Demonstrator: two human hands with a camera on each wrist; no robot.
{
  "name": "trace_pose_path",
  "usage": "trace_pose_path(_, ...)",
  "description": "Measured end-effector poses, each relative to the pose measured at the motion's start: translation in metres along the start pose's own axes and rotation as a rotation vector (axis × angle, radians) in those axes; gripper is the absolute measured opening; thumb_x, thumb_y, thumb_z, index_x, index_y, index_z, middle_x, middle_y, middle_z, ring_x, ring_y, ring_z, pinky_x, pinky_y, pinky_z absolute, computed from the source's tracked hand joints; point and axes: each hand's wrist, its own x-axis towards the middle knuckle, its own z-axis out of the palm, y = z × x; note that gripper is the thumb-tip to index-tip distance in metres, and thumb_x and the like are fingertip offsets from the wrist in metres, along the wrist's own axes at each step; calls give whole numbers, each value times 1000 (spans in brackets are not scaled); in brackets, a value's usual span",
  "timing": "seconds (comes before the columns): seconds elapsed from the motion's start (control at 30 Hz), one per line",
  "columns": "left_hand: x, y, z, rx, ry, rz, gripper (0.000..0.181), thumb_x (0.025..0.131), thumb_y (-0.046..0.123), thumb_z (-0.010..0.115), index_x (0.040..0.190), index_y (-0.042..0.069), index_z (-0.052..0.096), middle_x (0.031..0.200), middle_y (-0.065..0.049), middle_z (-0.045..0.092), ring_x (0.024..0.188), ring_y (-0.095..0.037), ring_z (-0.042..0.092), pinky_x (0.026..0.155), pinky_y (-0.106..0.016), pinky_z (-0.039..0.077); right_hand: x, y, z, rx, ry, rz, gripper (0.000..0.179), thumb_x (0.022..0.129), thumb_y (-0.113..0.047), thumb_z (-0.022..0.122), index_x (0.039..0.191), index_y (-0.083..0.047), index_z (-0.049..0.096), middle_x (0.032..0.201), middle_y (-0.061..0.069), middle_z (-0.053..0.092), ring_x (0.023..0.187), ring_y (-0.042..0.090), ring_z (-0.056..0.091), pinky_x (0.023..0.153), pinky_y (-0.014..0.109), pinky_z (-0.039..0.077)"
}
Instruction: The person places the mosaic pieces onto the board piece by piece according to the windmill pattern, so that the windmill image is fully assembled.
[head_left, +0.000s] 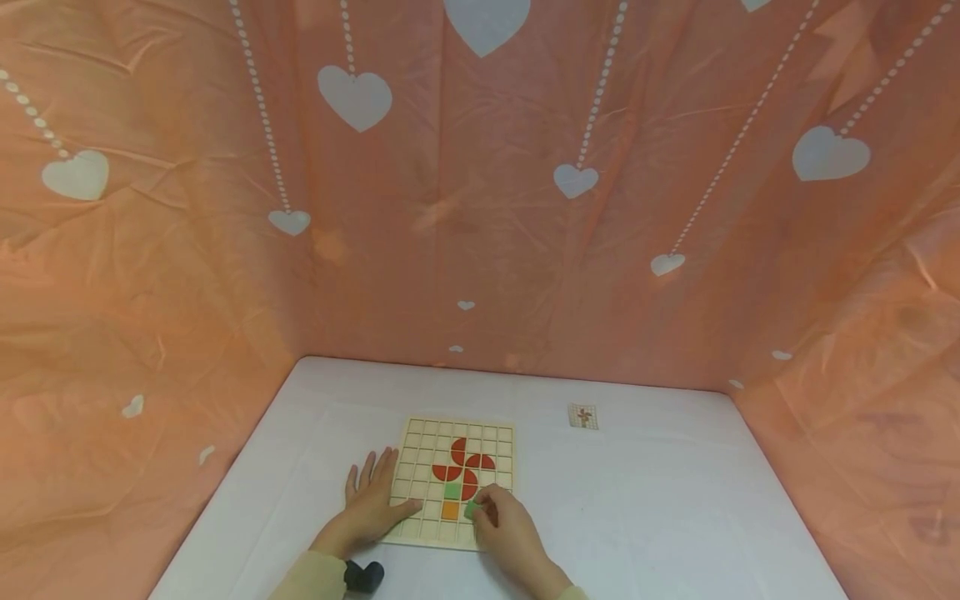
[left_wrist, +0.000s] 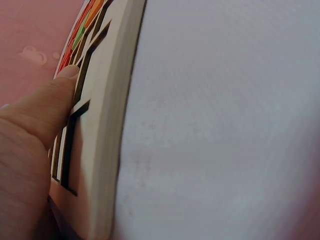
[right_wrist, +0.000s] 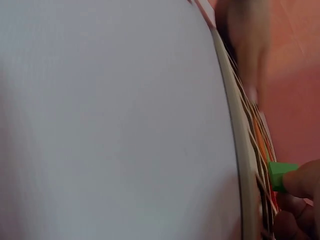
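A pale wooden grid board (head_left: 490, 433) lies on the white table. Red quarter-round pieces (head_left: 469, 483) form a pinwheel near its middle, with a green square (head_left: 453, 491) below them and an orange square (head_left: 450, 510) lower still. My left hand (head_left: 369, 504) rests at the board's left edge, fingers spread straight; its thumb (left_wrist: 55, 95) lies over the grid. Between thumb and fingertips, my right hand (head_left: 510, 533) pinches a green block (right_wrist: 279, 175) close over the board, right of the orange square.
A small card (head_left: 583, 416) printed with a grid and a red pinwheel lies to the board's right, farther back. Beside my left wrist is a black object (head_left: 366, 577). Orange cloth (head_left: 495, 250) with white hearts stands around the table's back and sides.
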Motion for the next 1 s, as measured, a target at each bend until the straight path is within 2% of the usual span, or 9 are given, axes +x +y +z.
trace_pose_path(0.2, -1, 0, -1, 11, 5, 22, 107, 82, 56, 69, 152, -4, 15, 158, -25, 12, 144, -43, -4, 109, -57, -14, 0, -11, 20, -53, -36, -42, 8, 91, -16, 66, 98, -19, 63, 80, -17, 54, 71, 0, 50, 61, 21, 46)
trace_pose_path(0.4, -4, 3, -4, -3, 3, 27, 106, 82, 54, 70, 151, -5, 16, 157, -26, 13, 143, -44, -3, 109, -59, -14, 2, -15, 30, -153, -15, -89, 8, 88, -18, 68, 96, -19, 65, 86, -18, 55, 77, -1, 51, 67, 24, 49)
trace_pose_path(0.53, -5, 5, -6, -2, 2, 21, 106, 82, 53, 70, 151, -6, 16, 157, -26, 13, 144, -44, -3, 109, -59, -14, 1, -15, 31, -180, -11, -103, 8, 88, -19, 69, 95, -20, 65, 87, -18, 55, 79, 0, 51, 69, 25, 49)
trace_pose_path(0.77, -4, 3, -5, 3, 4, 9, 107, 81, 54, 71, 151, -5, 16, 157, -26, 13, 144, -44, -4, 109, -58, -14, -2, -13, 31, -230, 7, -179, 4, 86, -20, 71, 89, -19, 69, 87, -17, 53, 80, 0, 50, 71, 25, 48)
trace_pose_path(1.0, -1, 2, -3, 16, -3, 6, 107, 81, 55, 70, 152, -4, 15, 158, -24, 12, 144, -42, -5, 110, -56, -15, -2, -14, 25, -198, -33, -167, 4, 88, -23, 72, 90, -20, 72, 88, -18, 52, 79, -1, 50, 71, 24, 48)
